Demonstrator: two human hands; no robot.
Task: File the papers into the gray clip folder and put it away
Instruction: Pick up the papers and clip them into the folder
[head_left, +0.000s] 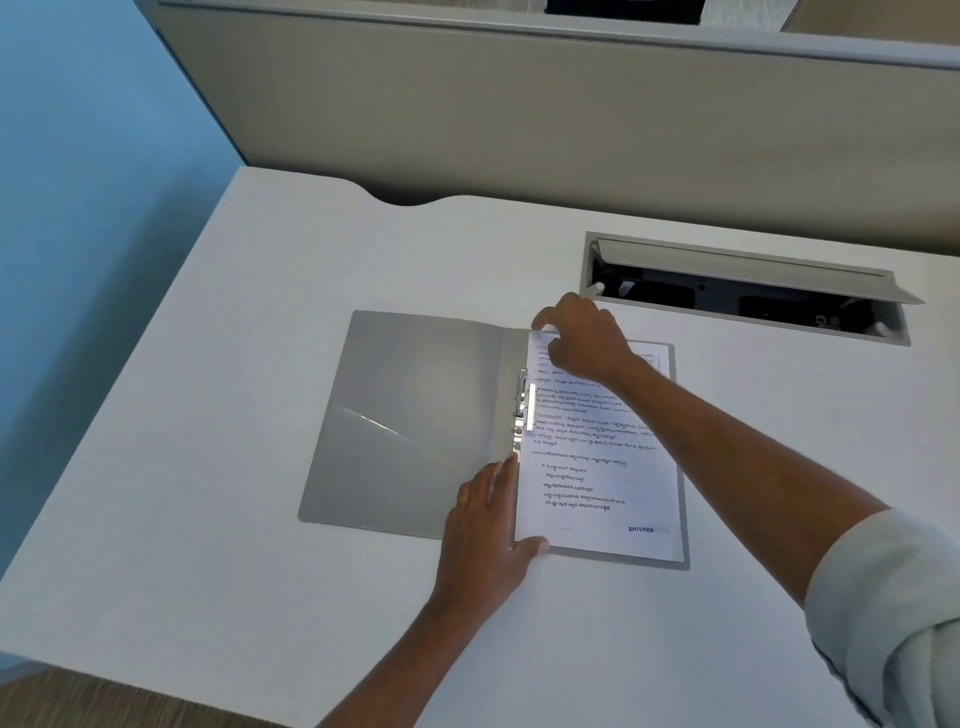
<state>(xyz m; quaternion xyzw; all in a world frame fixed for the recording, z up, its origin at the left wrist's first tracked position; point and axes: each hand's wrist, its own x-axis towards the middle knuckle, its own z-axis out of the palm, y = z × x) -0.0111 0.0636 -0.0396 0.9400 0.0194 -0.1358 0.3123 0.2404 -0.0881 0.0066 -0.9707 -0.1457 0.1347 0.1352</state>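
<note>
The gray clip folder (405, 421) lies open on the white desk (208, 415), its metal clip (521, 408) along the spine. A stack of printed papers (597, 467) rests on the folder's right half, with its left edge by the clip. My left hand (488, 525) lies flat at the papers' lower left edge, thumb on the bottom corner. My right hand (582, 340) pinches the papers' top left corner. The upper part of the page is hidden under my right hand and forearm.
An open cable box (748, 288) with a raised lid is set into the desk behind the folder. A beige partition (519, 114) stands along the back edge. A blue wall (78, 156) is at the left.
</note>
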